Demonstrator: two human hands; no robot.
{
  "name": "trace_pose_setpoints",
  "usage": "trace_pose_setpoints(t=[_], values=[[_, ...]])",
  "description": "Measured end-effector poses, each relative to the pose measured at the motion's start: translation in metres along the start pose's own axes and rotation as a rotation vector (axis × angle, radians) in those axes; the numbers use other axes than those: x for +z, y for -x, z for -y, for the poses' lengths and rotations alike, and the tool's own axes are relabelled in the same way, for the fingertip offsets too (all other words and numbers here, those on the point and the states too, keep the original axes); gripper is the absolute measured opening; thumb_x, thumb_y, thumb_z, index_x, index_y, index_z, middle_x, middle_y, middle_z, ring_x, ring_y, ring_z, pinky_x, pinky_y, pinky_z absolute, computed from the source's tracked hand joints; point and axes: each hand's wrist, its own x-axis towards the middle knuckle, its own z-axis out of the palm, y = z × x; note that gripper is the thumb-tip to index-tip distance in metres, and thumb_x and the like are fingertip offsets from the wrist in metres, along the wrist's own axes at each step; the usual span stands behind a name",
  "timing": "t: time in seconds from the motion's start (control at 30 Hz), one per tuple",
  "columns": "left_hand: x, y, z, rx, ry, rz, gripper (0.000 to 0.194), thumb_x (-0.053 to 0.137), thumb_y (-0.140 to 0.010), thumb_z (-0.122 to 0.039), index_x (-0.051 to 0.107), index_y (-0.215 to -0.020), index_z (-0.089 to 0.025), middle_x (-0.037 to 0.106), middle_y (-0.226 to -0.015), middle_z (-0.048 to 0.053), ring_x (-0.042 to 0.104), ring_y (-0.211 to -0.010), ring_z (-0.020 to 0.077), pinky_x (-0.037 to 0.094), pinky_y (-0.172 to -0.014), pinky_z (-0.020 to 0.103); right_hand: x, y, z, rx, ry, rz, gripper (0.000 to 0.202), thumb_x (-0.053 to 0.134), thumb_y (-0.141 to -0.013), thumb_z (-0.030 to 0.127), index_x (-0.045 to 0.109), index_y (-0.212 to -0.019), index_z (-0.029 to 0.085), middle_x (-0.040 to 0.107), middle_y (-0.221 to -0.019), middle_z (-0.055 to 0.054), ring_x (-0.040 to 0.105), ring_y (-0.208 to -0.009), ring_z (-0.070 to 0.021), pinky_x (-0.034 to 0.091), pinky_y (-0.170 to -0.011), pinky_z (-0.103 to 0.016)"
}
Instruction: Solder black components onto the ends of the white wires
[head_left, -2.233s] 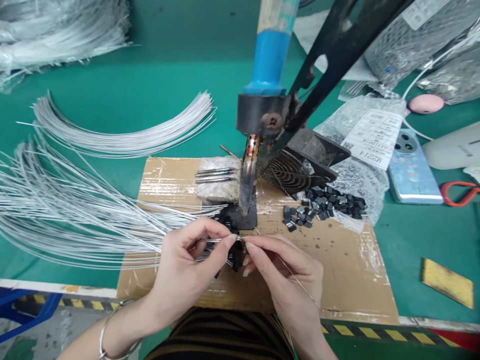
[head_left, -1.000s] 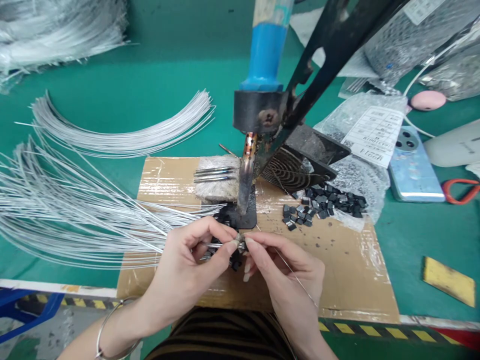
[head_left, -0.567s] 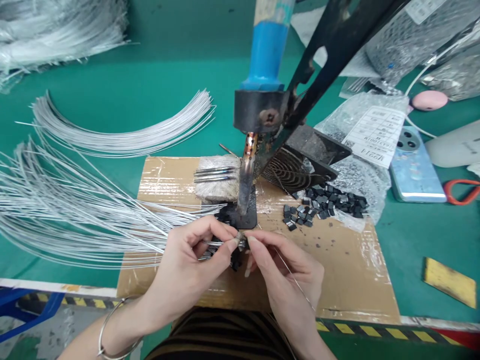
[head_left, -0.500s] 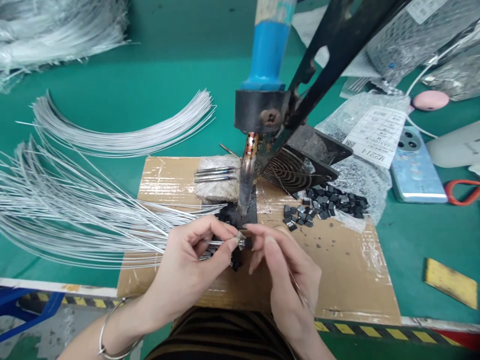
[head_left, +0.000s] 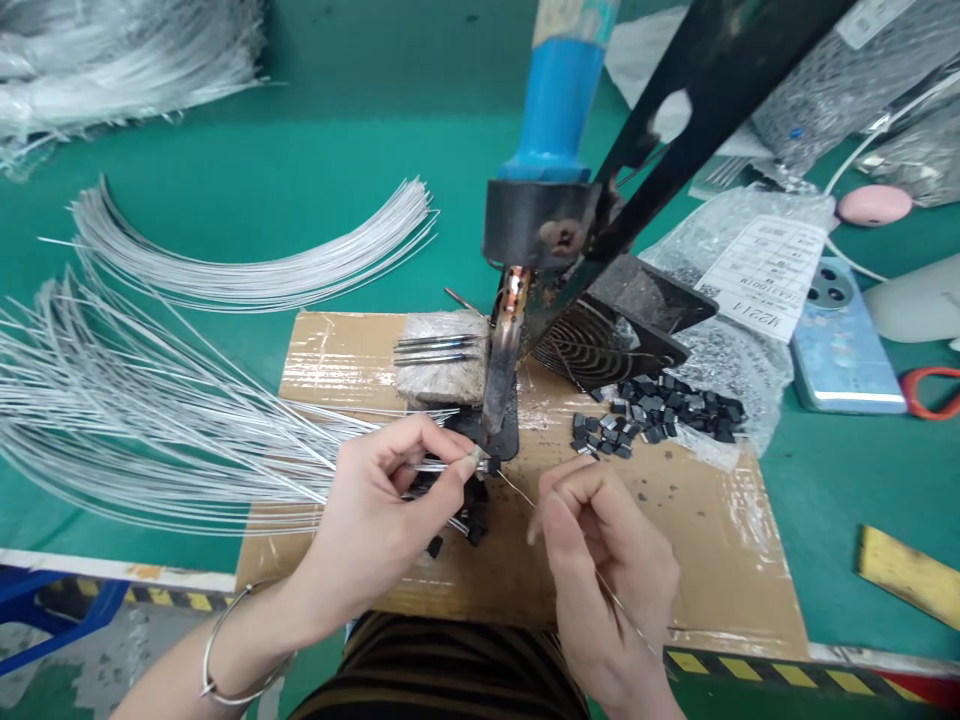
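Observation:
My left hand (head_left: pixel 394 490) pinches the end of a thin grey wire, where a small black connector (head_left: pixel 493 465) sticks out past the fingertips. Just above it is the tip of a soldering iron (head_left: pixel 501 385), clamped upright with a blue handle; I cannot tell whether they touch. In my right hand (head_left: pixel 607 535), closed between thumb and fingers, runs a thin strand of solder wire (head_left: pixel 517 488), its free end close to the connector. Below my left fingers lie several black connectors on wires (head_left: pixel 474 515), partly hidden.
Loose grey wires (head_left: pixel 172 420) spread to the left, with a curved bundle (head_left: pixel 247 275) behind. Loose black connectors (head_left: pixel 667 405) lie right of the fan (head_left: pixel 600 340). A phone (head_left: pixel 847 345), a plastic bag (head_left: pixel 757 370) and a yellow sponge (head_left: pixel 907 575) are farther right. Cardboard (head_left: pixel 720 560) covers the work spot.
My right hand has drawn back right and downward, and the solder strand now shows stretched toward the connector. My left hand has brought the connector slightly up, nearer the iron's tip. The view has shifted slightly.

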Motion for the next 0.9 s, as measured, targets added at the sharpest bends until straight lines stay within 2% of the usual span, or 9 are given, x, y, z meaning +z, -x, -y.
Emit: trace_pose_setpoints(t=[0.07, 0.17, 0.33, 0.47, 0.7, 0.9], values=[[0.001, -0.001, -0.003, -0.015, -0.012, -0.005, 0.013, 0.077, -0.078, -0.013, 0.074, -0.066, -0.018, 0.08, -0.076, 0.002, 0.069, -0.069, 0.0123, 0.054, -0.066, 0.02, 0.002, -0.002, 0.002, -0.021, -0.023, -0.008, 0.02, 0.056, -0.104, 0.015, 0.056, -0.087, 0.024, 0.07, -0.096, -0.002, 0.07, -0.088, -0.0151, 0.056, -0.078, -0.026], [0.001, -0.002, -0.005, -0.024, -0.008, -0.008, 0.011, 0.076, -0.077, -0.013, 0.074, -0.068, -0.018, 0.08, -0.076, 0.001, 0.069, -0.068, 0.0114, 0.053, -0.065, 0.02, 0.006, -0.004, 0.005, -0.045, -0.065, -0.031, 0.016, 0.061, -0.102, 0.013, 0.057, -0.091, 0.025, 0.078, -0.121, -0.006, 0.074, -0.117, -0.0195, 0.058, -0.096, -0.03], [0.0, -0.003, -0.005, 0.0, 0.019, -0.016, 0.012, 0.076, -0.077, -0.011, 0.073, -0.068, -0.018, 0.078, -0.075, -0.001, 0.068, -0.068, 0.009, 0.052, -0.064, 0.016, 0.01, -0.004, 0.007, -0.003, -0.085, -0.047, 0.019, 0.065, -0.099, 0.012, 0.057, -0.089, 0.025, 0.082, -0.123, -0.005, 0.08, -0.109, -0.0176, 0.061, -0.091, -0.025], [0.001, -0.007, -0.006, 0.008, 0.025, -0.02, 0.014, 0.076, -0.078, -0.009, 0.073, -0.069, -0.019, 0.078, -0.074, -0.002, 0.068, -0.068, 0.0082, 0.052, -0.064, 0.015, 0.011, -0.004, 0.008, -0.009, -0.084, -0.057, 0.019, 0.067, -0.098, 0.013, 0.058, -0.087, 0.025, 0.083, -0.122, -0.006, 0.081, -0.109, -0.0183, 0.062, -0.091, -0.026], [0.0, -0.01, -0.007, 0.017, 0.047, -0.022, 0.016, 0.076, -0.078, -0.007, 0.072, -0.069, -0.019, 0.079, -0.075, -0.004, 0.068, -0.069, 0.0071, 0.052, -0.066, 0.013, 0.015, -0.008, 0.015, 0.126, -0.154, -0.092, 0.021, 0.067, -0.097, 0.014, 0.057, -0.083, 0.026, 0.083, -0.121, -0.006, 0.08, -0.108, -0.0211, 0.061, -0.092, -0.032], [0.001, -0.01, -0.008, 0.013, 0.082, -0.012, 0.017, 0.076, -0.078, -0.005, 0.072, -0.069, -0.019, 0.08, -0.075, -0.004, 0.069, -0.069, 0.0072, 0.052, -0.066, 0.013, 0.016, -0.009, 0.018, 0.145, -0.181, -0.114, 0.022, 0.068, -0.097, 0.014, 0.057, -0.081, 0.026, 0.084, -0.12, -0.003, 0.081, -0.103, -0.0177, 0.06, -0.091, -0.029]])
